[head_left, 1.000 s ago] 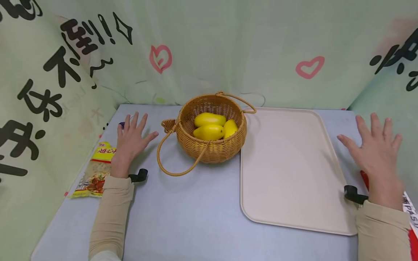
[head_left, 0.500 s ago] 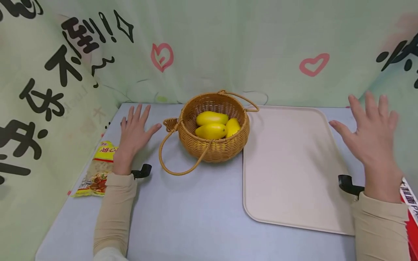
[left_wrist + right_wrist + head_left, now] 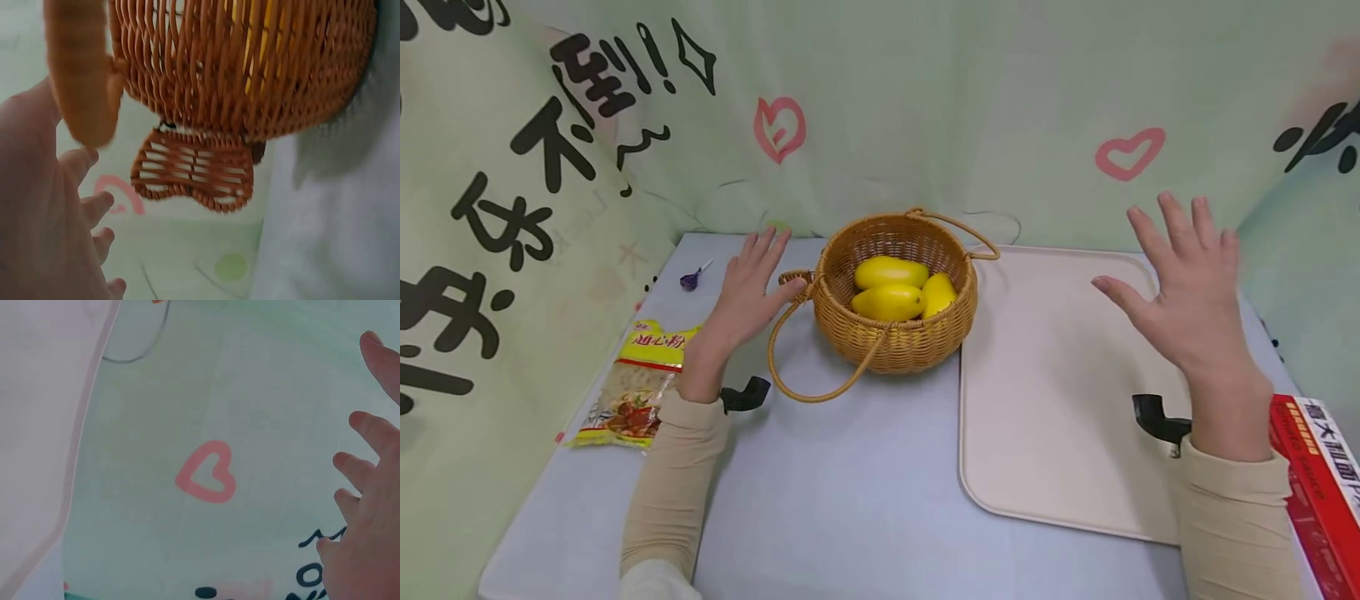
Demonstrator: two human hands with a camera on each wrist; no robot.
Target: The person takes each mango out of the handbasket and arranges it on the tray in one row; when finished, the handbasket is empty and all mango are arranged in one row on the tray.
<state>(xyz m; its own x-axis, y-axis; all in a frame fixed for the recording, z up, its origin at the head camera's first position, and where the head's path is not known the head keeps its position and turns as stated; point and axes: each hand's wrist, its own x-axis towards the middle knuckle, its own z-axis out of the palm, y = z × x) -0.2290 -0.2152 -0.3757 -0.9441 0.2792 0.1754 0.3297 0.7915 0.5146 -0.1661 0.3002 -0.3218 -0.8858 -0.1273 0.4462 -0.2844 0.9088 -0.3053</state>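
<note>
A round wicker basket (image 3: 895, 346) with two looped handles stands at the back middle of the table, holding several yellow mangoes (image 3: 889, 303). My left hand (image 3: 748, 287) is beside the basket's left side, fingers spread, thumb overlapping the small woven tail piece in the head view. The left wrist view shows that woven tail (image 3: 194, 169) and a thick handle (image 3: 81, 69) close in front of the hand. My right hand (image 3: 1195, 300) hovers over the right part of a beige tray (image 3: 1060, 400), fingers spread and holding nothing.
A yellow-topped food packet (image 3: 640, 383) lies left, partly behind the left arm. Beyond it is a small purple-headed lollipop (image 3: 690, 280). A red box (image 3: 1318, 492) lies at the right edge. Printed curtains (image 3: 970, 125) close off the back and sides.
Both hands have moved inward: the left rightward to the basket, the right leftward and up over the tray. The lollipop and red box have come into fuller view. The basket stays put.
</note>
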